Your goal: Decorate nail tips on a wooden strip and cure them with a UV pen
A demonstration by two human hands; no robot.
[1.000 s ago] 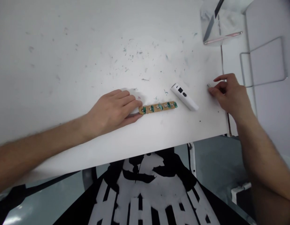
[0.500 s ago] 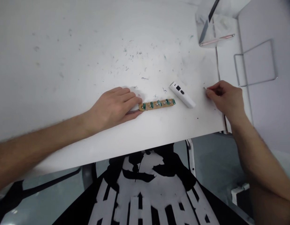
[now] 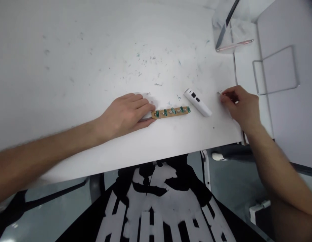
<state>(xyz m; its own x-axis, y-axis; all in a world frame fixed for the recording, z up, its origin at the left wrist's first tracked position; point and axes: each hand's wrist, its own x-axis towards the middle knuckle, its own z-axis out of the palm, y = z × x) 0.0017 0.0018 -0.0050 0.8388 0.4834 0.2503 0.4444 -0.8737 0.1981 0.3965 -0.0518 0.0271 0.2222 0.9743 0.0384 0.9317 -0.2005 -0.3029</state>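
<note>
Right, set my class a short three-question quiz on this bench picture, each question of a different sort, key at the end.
1. True or false: the left hand rests at one end of the brown strip.
2. What lies between the strip and the right hand? A) scissors B) a white device C) a cup
3. Fill in: the right hand's fingers pinch a ____ item near the table edge.

Key: 1 true; 2 B; 3 small (too small to identify).
</note>
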